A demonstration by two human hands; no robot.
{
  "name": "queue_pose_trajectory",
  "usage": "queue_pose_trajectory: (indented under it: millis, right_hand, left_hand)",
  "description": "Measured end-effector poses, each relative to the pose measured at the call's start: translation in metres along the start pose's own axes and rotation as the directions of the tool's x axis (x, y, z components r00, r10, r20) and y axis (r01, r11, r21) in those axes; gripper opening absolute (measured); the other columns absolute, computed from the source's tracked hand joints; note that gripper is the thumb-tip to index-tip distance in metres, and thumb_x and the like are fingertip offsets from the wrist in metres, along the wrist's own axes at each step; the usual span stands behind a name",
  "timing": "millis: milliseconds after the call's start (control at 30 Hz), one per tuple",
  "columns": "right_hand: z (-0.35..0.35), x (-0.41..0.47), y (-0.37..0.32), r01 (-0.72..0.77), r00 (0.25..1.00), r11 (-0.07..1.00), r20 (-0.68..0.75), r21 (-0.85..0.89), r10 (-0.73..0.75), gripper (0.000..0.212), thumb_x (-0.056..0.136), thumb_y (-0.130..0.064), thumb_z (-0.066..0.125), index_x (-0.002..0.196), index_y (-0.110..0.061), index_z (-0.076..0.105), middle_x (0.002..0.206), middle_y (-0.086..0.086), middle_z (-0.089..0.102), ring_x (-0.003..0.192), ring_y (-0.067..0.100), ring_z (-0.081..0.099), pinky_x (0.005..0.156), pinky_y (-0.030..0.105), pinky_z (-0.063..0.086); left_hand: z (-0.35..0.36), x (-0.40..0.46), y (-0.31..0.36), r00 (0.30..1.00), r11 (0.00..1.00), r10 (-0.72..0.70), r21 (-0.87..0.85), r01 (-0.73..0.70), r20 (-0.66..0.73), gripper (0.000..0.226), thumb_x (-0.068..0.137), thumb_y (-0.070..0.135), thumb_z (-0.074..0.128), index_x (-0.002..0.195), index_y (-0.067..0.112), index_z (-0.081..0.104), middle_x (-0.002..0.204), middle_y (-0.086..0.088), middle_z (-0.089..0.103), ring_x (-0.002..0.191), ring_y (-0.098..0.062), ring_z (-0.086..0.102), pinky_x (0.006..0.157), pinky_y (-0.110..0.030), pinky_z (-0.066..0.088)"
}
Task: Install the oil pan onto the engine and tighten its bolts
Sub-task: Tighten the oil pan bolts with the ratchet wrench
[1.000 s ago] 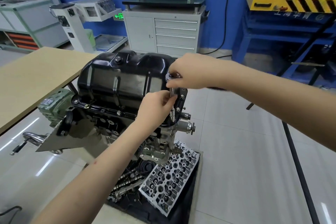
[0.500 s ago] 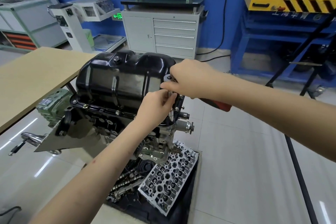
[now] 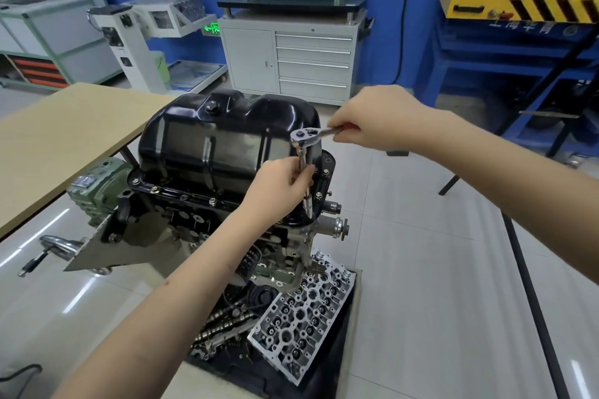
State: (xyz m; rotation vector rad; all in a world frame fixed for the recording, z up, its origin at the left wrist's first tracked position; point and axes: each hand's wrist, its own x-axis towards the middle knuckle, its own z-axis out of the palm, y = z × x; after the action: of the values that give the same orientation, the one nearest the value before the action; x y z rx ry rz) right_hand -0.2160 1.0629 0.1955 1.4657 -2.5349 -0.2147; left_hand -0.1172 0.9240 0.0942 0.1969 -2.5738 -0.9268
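Right hand [image 3: 376,121] grips ratchet [image 3: 311,134] handle; left hand [image 3: 278,185] pinches its extension bar [image 3: 305,185]. Socket sits at oil pan [image 3: 220,139] flange's right corner.

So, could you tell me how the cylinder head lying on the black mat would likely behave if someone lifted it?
The cylinder head looks like solid cast metal, so probably stiff and heavy for its size. It lies flat on the black mat, so it seems unlikely to roll.
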Motion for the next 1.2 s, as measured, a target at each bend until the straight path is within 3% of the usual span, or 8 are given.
queue_pose_trajectory:
  millis: [133,267,433,633,800,900,1000,1200]
  right_hand:
    - [-0.005,-0.025,-0.026,-0.060,0.995,0.991,0.090,0.122,0.049,0.039,0.093,-0.040,0.042,0.061,-0.018,0.043,0.058,-0.003,0.043,0.057,0.020,0.046,0.040,0.025,0.029]
    - [-0.003,-0.045,-0.055,-0.142,0.975,0.867,0.221,0.477,0.038,0.027,0.090,-0.029,0.048,0.073,-0.008,0.047,0.064,0.008,0.058,0.042,0.008,0.044,0.036,0.017,0.036]
    - [-0.006,-0.032,-0.021,-0.069,0.956,0.941,0.290,0.331,-0.032,0.006,0.087,-0.019,0.051,0.093,-0.021,0.050,0.077,-0.001,0.057,0.059,0.011,0.055,0.051,0.024,0.045]
    - [0.013,-0.004,0.010,-0.025,0.996,0.984,0.086,0.176,0.010,0.037,0.095,-0.023,0.043,0.131,-0.030,0.045,0.111,0.001,0.057,0.104,0.024,0.052,0.081,0.035,0.042]
    - [0.010,-0.027,-0.007,-0.094,0.993,0.993,0.069,-0.072,0.099,0.019,0.095,-0.029,0.037,0.099,-0.015,0.048,0.074,0.001,0.046,0.064,0.021,0.046,0.054,0.027,0.030]
    - [-0.001,-0.052,-0.033,-0.147,0.974,0.932,0.214,0.331,0.078,0.023,0.091,-0.027,0.044,0.074,-0.012,0.043,0.067,0.008,0.054,0.045,0.011,0.047,0.041,0.027,0.035]
    - [-0.003,-0.065,-0.068,-0.221,0.957,0.629,0.289,0.745,-0.006,0.016,0.084,-0.019,0.052,0.084,-0.003,0.047,0.065,0.010,0.060,0.040,0.016,0.058,0.037,0.021,0.042]
    - [-0.007,-0.056,-0.053,-0.296,0.923,0.479,0.376,0.826,-0.080,0.019,0.085,-0.009,0.056,0.101,-0.005,0.047,0.068,0.004,0.056,0.045,0.011,0.056,0.046,0.022,0.048]
  left_hand:
    - [0.008,0.001,0.004,1.000,1.000,0.006,0.004,-0.006,-0.015,0.033,0.095,0.024,0.046,0.086,-0.004,0.062,0.077,-0.015,0.068,0.075,-0.029,0.062,0.073,-0.042,0.047]
    - [0.012,-0.002,0.005,0.999,1.000,0.002,0.001,-0.002,-0.041,0.026,0.093,0.019,0.048,0.078,0.001,0.060,0.063,-0.006,0.061,0.058,-0.022,0.052,0.059,-0.031,0.036]
    - [0.008,0.000,0.002,0.998,0.995,-0.068,-0.068,0.069,0.014,0.026,0.096,0.021,0.044,0.082,0.006,0.061,0.069,0.006,0.063,0.072,-0.016,0.063,0.067,-0.023,0.043]
    - [0.007,-0.005,0.000,0.998,0.998,-0.031,-0.058,0.034,0.057,0.028,0.096,0.023,0.044,0.083,0.004,0.061,0.077,0.000,0.067,0.072,-0.017,0.063,0.065,-0.024,0.044]
    - [0.010,0.003,0.003,0.998,0.999,-0.054,-0.001,0.054,0.036,0.029,0.097,0.025,0.042,0.085,0.005,0.060,0.075,0.002,0.065,0.074,-0.018,0.062,0.068,-0.025,0.042]
    - [0.014,0.001,0.006,0.999,0.998,-0.045,-0.037,0.046,0.027,0.025,0.096,0.023,0.044,0.079,0.010,0.057,0.070,0.006,0.062,0.064,-0.006,0.057,0.059,-0.020,0.039]
    - [0.013,0.003,0.005,0.994,0.995,-0.091,-0.040,0.093,0.055,0.021,0.090,0.011,0.047,0.070,0.007,0.050,0.056,0.008,0.047,0.050,-0.006,0.043,0.048,-0.019,0.029]
    - [0.008,-0.002,0.005,0.986,0.982,-0.157,-0.116,0.150,-0.049,0.031,0.086,0.016,0.055,0.058,0.017,0.043,0.052,0.009,0.046,0.046,0.002,0.047,0.045,-0.011,0.032]
